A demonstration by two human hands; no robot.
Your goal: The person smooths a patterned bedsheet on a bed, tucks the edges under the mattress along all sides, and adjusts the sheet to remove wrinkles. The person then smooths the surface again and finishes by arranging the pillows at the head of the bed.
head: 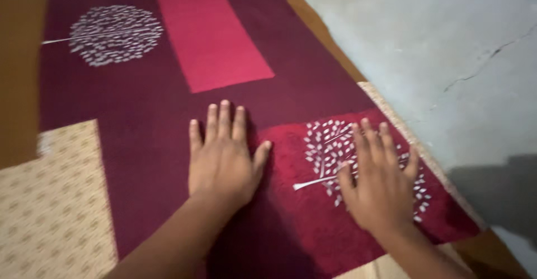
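I have my left hand (222, 159) and right hand (379, 181) pressed flat, fingers spread and gripping nothing, on the maroon cloth (145, 105); uneven pushing (my worry) could ruck it toward the bed's right edge.

It is probably a home, though the blurred view is showing little of it: a maroon rug (145, 100) with red and beige patches and white tree motifs is lying on a bare, cracked grey concrete floor (436, 44).

Maroon rug (140, 100) with a pink block at twelve o'clock, white leafy trees at ten and five, beige dotted patch at eight; grey floor (436, 38).
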